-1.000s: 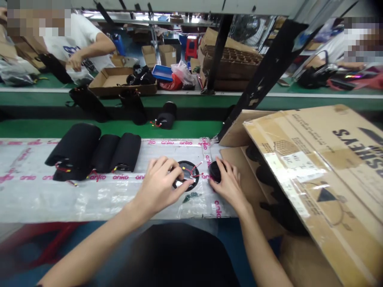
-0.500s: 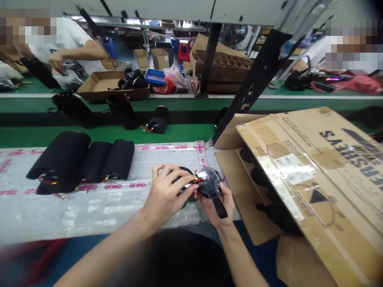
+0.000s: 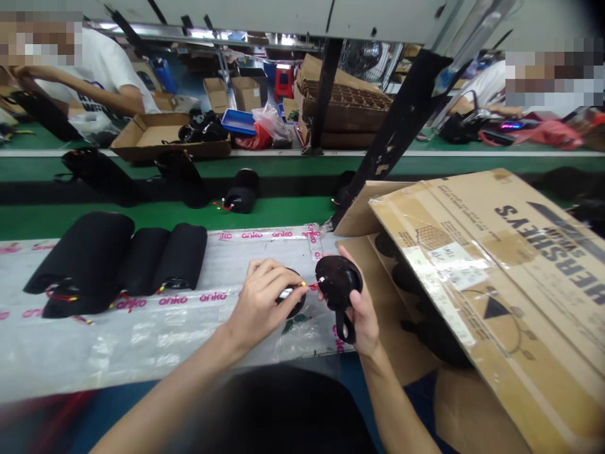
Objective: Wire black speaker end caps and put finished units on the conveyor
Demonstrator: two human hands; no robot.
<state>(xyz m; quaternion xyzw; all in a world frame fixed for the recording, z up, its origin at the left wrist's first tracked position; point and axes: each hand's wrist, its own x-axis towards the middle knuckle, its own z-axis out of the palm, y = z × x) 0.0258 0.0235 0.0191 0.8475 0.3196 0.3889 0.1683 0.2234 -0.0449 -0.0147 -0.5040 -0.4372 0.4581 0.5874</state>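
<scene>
My right hand (image 3: 366,315) grips a black round cap (image 3: 336,280), its disc-like face turned toward me. A black strap loop (image 3: 345,329) hangs from the cap's lower edge. Thin red wires (image 3: 312,285) with a small white plug run from the cap toward my left hand (image 3: 265,296). Thumb and fingers of that hand pinch the wires' yellow-tipped end. Just under the left fingers is another dark round piece (image 3: 297,307), mostly covered by the hand, so I cannot tell whether it is held too.
Several black fabric-covered cylinders (image 3: 87,252) with wire ends lie at left on the plastic-covered table (image 3: 189,340). A large cardboard box (image 3: 454,252) with dark items inside stands at right. Behind, a green conveyor (image 3: 283,212) carries more black cylinders (image 3: 242,192). Co-workers sit across.
The cap has turned from its shiny side to a dark matte face and shifted slightly right, away from my left hand. The wires between now stretch out. The co-worker at upper left has raised an arm.
</scene>
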